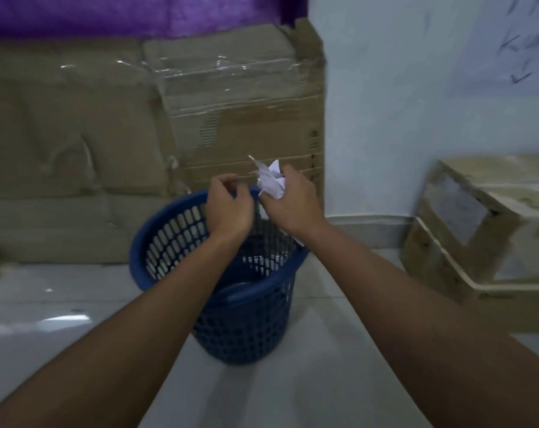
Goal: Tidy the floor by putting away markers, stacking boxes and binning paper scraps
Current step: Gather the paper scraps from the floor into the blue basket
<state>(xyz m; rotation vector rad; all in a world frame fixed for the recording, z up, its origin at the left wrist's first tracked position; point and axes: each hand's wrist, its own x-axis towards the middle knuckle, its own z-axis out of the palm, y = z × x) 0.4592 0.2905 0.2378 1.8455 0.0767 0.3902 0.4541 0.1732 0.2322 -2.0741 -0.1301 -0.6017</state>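
Crumpled white paper scraps are held over the far rim of the blue perforated plastic waste basket.

The wad is gripped in the curled fingers of the right hand; the left hand is pinched shut just beside it, on what cannot be told. For a clean drop, the wad should be brought over the basket's open middle before the fingers are released, clear of the taped brown cardboard boxes behind.

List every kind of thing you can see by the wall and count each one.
Blue mesh bin: 1
Crumpled paper wad, in the right hand: 1
Cardboard boxes: at least 2
Wooden crate: 1
Total: at least 5
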